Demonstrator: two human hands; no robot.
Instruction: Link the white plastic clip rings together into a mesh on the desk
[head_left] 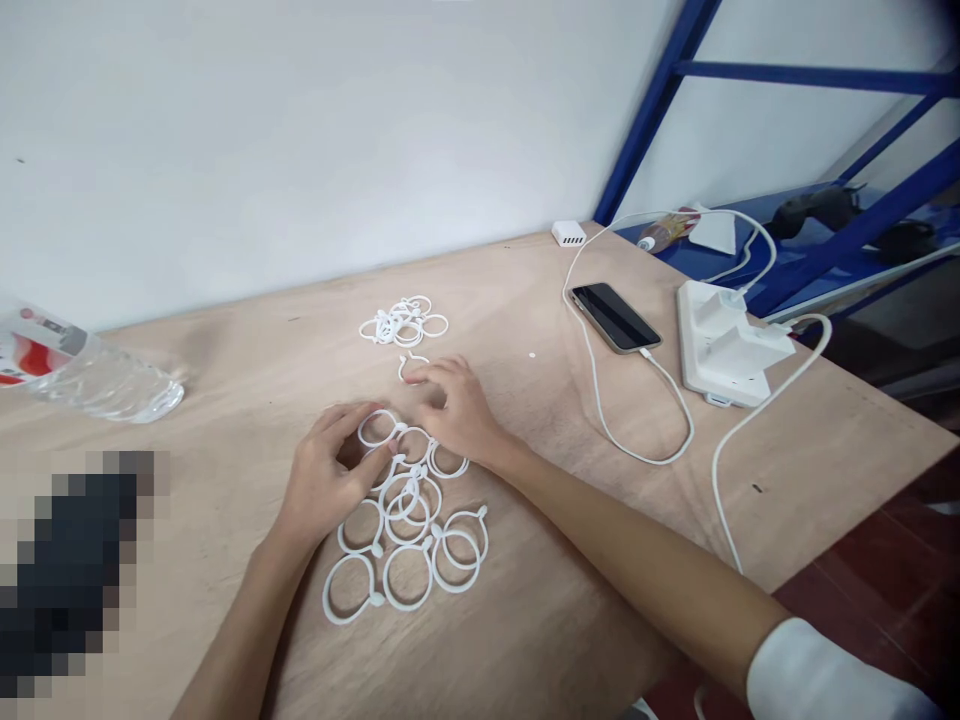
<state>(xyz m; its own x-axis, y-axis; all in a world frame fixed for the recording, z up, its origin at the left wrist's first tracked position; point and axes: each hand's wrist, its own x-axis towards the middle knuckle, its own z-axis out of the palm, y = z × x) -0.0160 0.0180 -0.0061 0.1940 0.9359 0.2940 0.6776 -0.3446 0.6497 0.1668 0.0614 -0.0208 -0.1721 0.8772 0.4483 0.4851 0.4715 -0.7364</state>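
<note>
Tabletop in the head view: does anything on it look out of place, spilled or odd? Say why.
The dark object at lower left looks odd: it shows only as coarse squares, so I can't tell what it is. The clear plastic bottle seems to lie on its side. I see no spill.

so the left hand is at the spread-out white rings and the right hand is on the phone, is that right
Not quite: the right hand is not on the phone. The head view shows it at a single white ring near the small pile. The left hand is at the spread-out white rings.
</note>
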